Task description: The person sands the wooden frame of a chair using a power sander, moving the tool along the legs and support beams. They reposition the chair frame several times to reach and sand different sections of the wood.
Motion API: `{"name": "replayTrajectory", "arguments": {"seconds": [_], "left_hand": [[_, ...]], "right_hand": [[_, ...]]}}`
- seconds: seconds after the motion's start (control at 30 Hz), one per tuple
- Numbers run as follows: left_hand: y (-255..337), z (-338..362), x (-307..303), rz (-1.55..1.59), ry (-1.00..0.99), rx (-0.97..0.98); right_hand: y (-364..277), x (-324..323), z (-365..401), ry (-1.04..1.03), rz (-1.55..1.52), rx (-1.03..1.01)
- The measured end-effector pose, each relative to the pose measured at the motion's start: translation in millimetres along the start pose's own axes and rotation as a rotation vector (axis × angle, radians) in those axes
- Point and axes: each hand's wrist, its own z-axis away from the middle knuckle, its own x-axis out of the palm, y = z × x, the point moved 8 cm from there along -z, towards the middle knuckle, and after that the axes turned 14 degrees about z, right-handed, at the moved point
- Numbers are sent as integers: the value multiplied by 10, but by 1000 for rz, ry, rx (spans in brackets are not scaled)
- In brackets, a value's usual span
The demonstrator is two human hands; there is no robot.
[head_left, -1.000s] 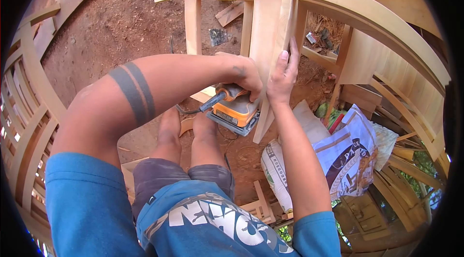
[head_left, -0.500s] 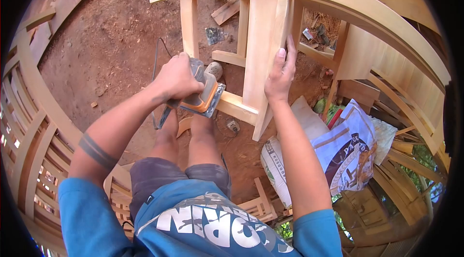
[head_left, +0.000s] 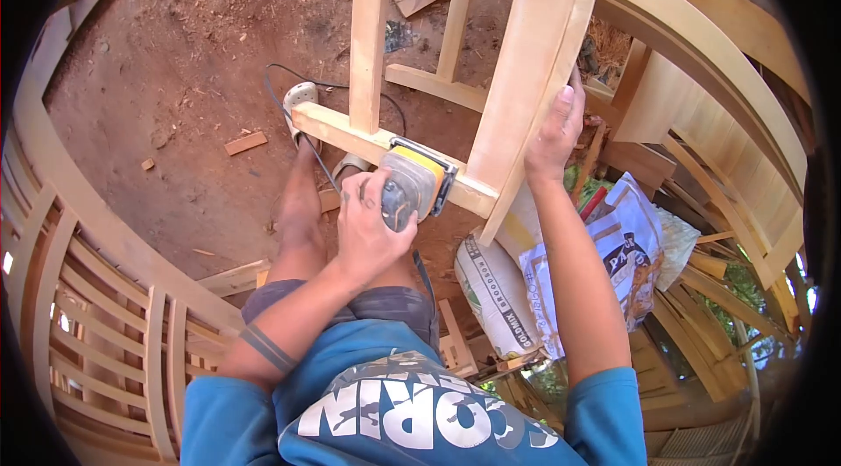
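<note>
My left hand (head_left: 363,221) is closed round the body of an orange and grey power sander (head_left: 410,184). The sander's pad faces the lower rail (head_left: 342,129) of a pale wooden furniture frame (head_left: 526,72) and appears to touch its near side. My right hand (head_left: 556,133) grips the edge of the frame's wide upright board, thumb in front and the other fingers mostly hidden behind it. Above, a long curved rail (head_left: 683,10) joins the uprights. A dark cord (head_left: 333,83) loops over the ground behind the sander.
Slatted wooden panels (head_left: 105,317) stand at my left. A printed white sack (head_left: 495,291) and a crumpled one (head_left: 604,256) lie by my right forearm. More wooden furniture (head_left: 692,107) is stacked at right. Wood offcuts (head_left: 246,144) lie on the dirt ground (head_left: 175,45).
My left hand has moved the sander right and turned it against the lower rail. The frame appears farther right and tilted, with my right hand still on its board. My view has shifted.
</note>
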Motion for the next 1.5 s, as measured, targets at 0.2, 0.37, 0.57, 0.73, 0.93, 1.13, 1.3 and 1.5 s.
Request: {"name": "replayTrajectory", "arguments": {"seconds": [0.2,0.37,0.57,0.73,0.93,1.13,1.3,1.5], "left_hand": [[130,230,190,34,68,5],[259,346,287,19,93,20],[343,462,395,45,67,8],[464,419,441,89,163,29],[395,450,443,69,155,44],[443,461,452,73,153,22],[468,377,409,57,171,37],[319,581,423,29,167,41]], "right_hand": [[-95,-4,21,-68,31,12],[-41,20,7,-107,21,22],[-52,32,-10,-100,3,3],[-66,45,2,-137,-12,-19],[-7,30,-31,-112,12,-3],[-78,36,-3,-132,-4,-41],[-24,9,-13,-90,43,-23],[2,23,-30,-82,47,-27]]}}
